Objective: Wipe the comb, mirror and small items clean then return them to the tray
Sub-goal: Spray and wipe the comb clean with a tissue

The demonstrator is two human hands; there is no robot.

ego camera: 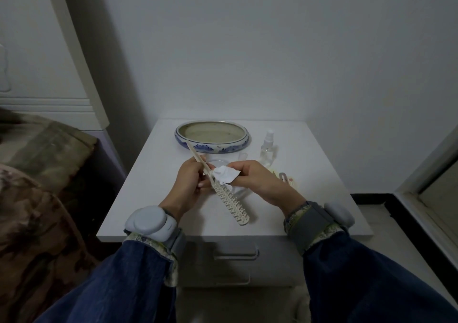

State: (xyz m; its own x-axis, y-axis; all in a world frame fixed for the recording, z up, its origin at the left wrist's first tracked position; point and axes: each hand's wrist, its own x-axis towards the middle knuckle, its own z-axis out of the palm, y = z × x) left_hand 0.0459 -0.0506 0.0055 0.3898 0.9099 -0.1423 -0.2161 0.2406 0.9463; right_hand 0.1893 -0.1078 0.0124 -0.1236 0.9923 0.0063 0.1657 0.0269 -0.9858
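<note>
My left hand (189, 181) grips the thin handle of a cream comb (229, 202) held slantwise over the white nightstand, toothed end toward me. My right hand (260, 181) pinches a white wipe (225, 174) against the comb where handle meets teeth. Behind the hands sits the oval blue-and-white ceramic tray (213, 146), with nothing visible inside. A round mirror (219, 162) lies on the tabletop, mostly hidden by my hands. Small items (285, 177), among them a hair clip, lie just right of my right hand, partly hidden.
A small clear spray bottle (267, 148) stands right of the tray. The nightstand (309, 199) backs onto a white wall and has drawers below its front edge. A bed with a brown patterned blanket (37, 199) lies to the left.
</note>
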